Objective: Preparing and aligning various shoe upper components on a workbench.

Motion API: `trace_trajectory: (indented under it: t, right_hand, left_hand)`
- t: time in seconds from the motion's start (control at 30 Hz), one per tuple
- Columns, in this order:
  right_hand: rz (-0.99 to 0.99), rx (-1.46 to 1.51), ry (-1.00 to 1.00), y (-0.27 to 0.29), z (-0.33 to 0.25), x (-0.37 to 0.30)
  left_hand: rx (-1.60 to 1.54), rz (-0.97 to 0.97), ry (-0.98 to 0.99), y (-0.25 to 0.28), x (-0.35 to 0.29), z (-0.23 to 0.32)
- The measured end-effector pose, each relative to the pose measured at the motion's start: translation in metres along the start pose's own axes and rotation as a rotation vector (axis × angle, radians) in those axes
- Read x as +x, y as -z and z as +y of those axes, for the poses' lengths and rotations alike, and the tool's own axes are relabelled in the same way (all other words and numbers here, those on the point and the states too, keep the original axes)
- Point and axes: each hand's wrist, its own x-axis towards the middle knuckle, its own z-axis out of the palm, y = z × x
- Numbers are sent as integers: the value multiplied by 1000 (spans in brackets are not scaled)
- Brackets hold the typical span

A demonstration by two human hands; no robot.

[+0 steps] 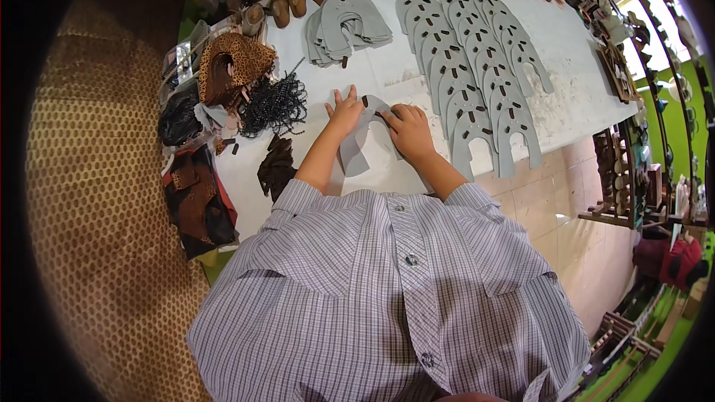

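Under both hands lies 1 grey horseshoe-shaped cut piece (356, 150) on the white worktable (588, 97). Left hand (345, 113) flat, fingers spread, pressing it; right hand (408, 131) curled, pressing its upper edge. Right of the grip: overlapping rows of grey pieces (477, 67). Left: black beaded strands (274, 104).

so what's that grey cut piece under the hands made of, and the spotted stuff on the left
The grey cut piece looks like thin matte sheet, maybe felt, foam or synthetic leather: it lies flat, with clean cut edges and punched slots. The spotted pile looks like leopard-print fabric or faux fur, soft and folded; hard to tell which.
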Motion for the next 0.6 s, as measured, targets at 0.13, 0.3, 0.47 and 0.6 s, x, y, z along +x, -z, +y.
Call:
trace_trajectory:
  t: [0.13,0.3,0.47,0.6]
  right_hand:
    - [-8,53,-23,2,0,-1]
    - [7,38,-22,1,2,-1]
    - [18,18,-14,1,0,0]
    - [86,34,-30,-6,5,1]
  left_hand:
    - [13,92,-25,4,-3,1]
    - [262,281,-3,13,-16,11]
    - [489,472,-350,6,-34,9]
    - [647,312,-520,-5,-52,10]
